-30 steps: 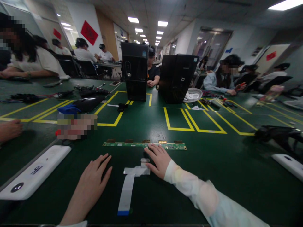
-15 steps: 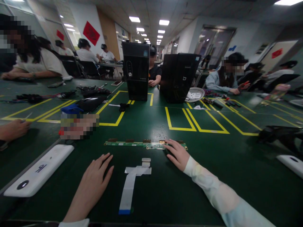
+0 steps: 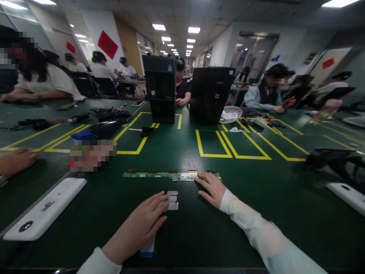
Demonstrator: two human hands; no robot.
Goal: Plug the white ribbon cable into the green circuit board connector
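The left hand [image 3: 142, 224] covers most of the white ribbon cable [image 3: 172, 200], so only its head and blue tail show. The right hand [image 3: 211, 189] hides part of the green circuit strip [image 3: 159, 175]. A pixelated patch [image 3: 92, 155] masks something unidentifiable.

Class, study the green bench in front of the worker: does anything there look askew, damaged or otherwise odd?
Nothing stands out. The narrow circuit board lies flat and straight under the right hand; the left hand rests on the white ribbon cable, which looks intact.

No lettering can be read anywhere; the dark marks on the white panel [image 3: 42, 213] are illegible.
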